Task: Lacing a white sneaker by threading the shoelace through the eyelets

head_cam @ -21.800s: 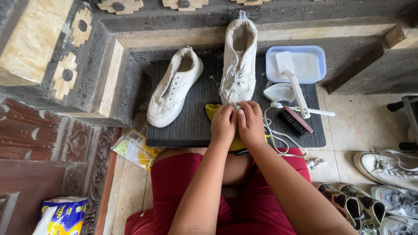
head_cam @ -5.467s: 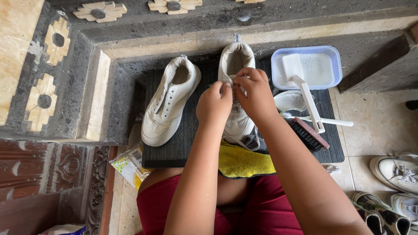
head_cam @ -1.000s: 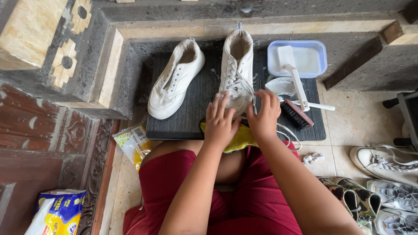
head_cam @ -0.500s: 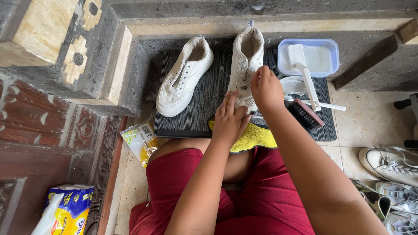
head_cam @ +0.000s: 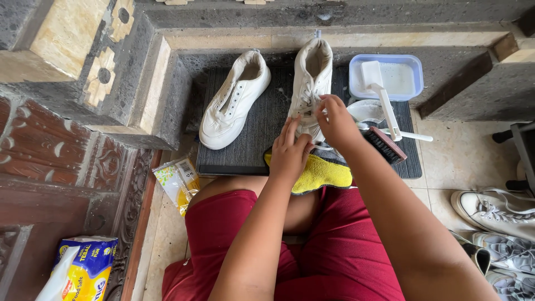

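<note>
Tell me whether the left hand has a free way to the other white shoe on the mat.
Probably yes: the left hand rests on the laced shoe, and only bare mat lies between it and the other white shoe.

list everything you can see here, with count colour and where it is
white sneaker: 1, white, on the mat under both hands
second sneaker: 1, white, on the mat to the left, untouched
mat: 1, dark grey, on the step
yellow cloth: 1, yellow, at the mat's near edge
tub: 1, pale blue, milky liquid inside, on the mat at right
brushes: at least 2, white handles, by the tub
small packet: 1, yellow-green, floor left of the knee
bag: 1, yellow and blue, bottom left
other shoes: several, white and grey, right edge
left hand: on the sneaker's toe
right hand: at the laces
</note>
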